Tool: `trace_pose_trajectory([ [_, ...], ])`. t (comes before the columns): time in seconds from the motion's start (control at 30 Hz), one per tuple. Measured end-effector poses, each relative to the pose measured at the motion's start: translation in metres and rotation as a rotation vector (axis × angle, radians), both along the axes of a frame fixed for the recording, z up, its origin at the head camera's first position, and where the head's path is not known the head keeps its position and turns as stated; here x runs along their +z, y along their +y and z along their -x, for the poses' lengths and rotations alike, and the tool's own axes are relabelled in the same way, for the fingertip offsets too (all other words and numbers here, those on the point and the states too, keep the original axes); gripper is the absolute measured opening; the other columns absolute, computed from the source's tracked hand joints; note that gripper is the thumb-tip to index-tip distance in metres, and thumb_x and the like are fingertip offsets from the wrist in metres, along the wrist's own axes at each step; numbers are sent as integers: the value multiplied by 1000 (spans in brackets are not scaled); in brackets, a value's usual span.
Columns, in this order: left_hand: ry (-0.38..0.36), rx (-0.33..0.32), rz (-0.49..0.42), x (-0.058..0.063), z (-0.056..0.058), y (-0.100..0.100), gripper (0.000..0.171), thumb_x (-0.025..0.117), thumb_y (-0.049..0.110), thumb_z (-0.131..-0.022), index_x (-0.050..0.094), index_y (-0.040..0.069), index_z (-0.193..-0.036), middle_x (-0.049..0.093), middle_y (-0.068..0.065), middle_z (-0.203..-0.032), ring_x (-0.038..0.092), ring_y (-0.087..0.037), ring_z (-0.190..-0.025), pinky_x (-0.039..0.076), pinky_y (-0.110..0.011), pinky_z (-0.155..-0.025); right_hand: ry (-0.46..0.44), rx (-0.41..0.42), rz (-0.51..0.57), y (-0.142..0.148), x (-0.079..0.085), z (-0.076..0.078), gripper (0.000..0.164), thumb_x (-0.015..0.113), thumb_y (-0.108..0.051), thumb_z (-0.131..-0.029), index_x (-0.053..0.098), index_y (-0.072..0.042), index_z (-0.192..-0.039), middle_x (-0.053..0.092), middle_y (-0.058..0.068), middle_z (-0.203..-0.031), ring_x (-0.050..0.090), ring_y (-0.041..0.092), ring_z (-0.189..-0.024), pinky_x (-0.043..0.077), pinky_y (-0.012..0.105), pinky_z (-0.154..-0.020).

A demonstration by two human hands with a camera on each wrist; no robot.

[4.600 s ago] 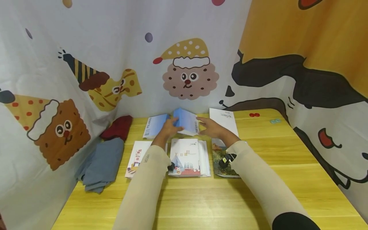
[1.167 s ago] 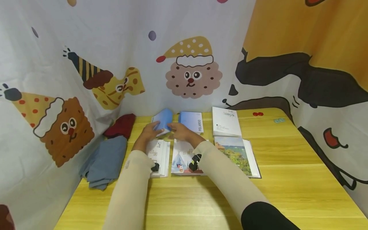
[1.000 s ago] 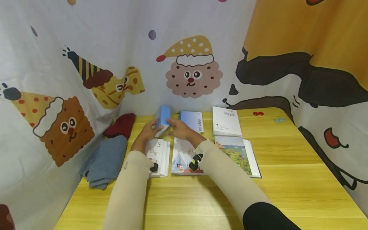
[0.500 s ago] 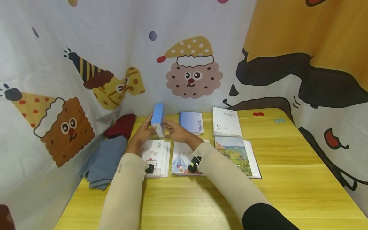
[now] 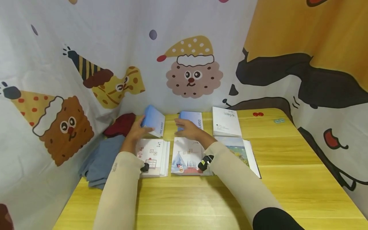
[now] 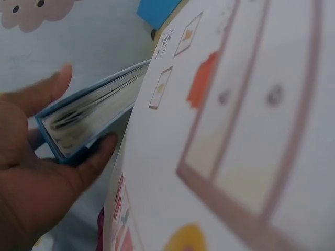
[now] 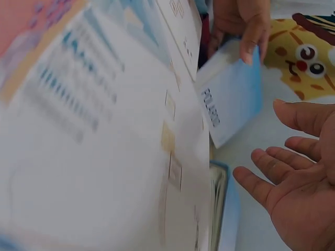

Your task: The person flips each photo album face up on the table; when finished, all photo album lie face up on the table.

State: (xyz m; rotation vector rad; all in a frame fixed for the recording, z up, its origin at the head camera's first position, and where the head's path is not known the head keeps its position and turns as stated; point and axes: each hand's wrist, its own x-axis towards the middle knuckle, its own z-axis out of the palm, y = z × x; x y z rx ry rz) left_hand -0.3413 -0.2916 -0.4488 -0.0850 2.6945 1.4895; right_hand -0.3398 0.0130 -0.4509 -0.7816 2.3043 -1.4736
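Note:
A blue-and-white photo album (image 5: 156, 123) marked POLAROID is tilted up at the back left. My left hand (image 5: 137, 130) grips its blue spine side, thumb on one cover and fingers on the other; the left wrist view shows page edges (image 6: 99, 107) between them. Apart from it, my right hand (image 7: 298, 178) has its fingers spread and holds nothing. In the head view that hand overlaps a second blue POLAROID album (image 5: 192, 115), lying flat. Below the hands lie a white album with room drawings (image 5: 150, 151) and another with a tent picture (image 5: 187, 155).
At the right are a white album (image 5: 227, 123) with dark lettering and one with a landscape cover (image 5: 241, 151). Folded grey cloth (image 5: 104, 156) and dark red cloth (image 5: 122, 124) lie left. Small red (image 5: 258, 114) and green (image 5: 279, 120) discs sit back right. A printed curtain (image 5: 129, 38) hangs behind.
Both hands moved from the middle blue album to the left one and turned it; its lettering now faces right. My right hand has let go and moved right, while my left keeps hold.

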Motion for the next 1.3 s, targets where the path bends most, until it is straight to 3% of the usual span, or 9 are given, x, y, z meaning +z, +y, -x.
trace_pose_trajectory([
  [0.13,-13,41,11,-4,0,-6,89,75,16,-103,23,7,-175,26,-26,-179,25,-45,-167,20,-55,-139,15,-17,-3,14,-1,-1,78,71,-7,-104,29,4,-169,30,23,-178,37,41,-164,35,52,-133],
  [0.27,-38,61,-7,-7,-2,-8,84,72,13,-105,26,12,-175,30,-24,-178,26,-44,-167,19,-59,-139,18,-47,19,28,0,-4,76,70,-7,-104,31,6,-168,32,24,-177,38,43,-163,36,53,-132],
  [0.67,-112,6,68,-21,4,-16,79,61,6,-109,19,10,-176,25,-23,-180,18,-44,-170,13,-60,-139,-4,-113,10,60,1,-12,74,69,-17,-108,33,-1,-170,32,18,-179,37,38,-164,39,54,-130],
  [0.97,-99,-18,157,-22,7,-15,73,55,9,-112,20,12,-176,24,-22,-181,14,-43,-171,9,-60,-139,-17,-154,-36,85,-1,-27,73,67,-26,-111,31,-9,-173,30,10,-181,33,34,-167,36,56,-132],
  [1.07,-137,-14,142,-23,7,-14,74,54,10,-113,18,16,-177,21,-19,-182,12,-43,-171,9,-61,-139,-5,-157,-39,93,-3,-31,72,65,-26,-112,31,-10,-173,31,12,-181,30,35,-168,34,58,-133],
  [1.3,-176,-14,144,-16,-2,-12,84,61,19,-111,10,18,-178,13,-21,-184,7,-47,-171,9,-66,-138,46,-186,-54,118,1,-47,73,65,-25,-112,29,-7,-173,27,17,-181,28,42,-167,31,61,-133],
])
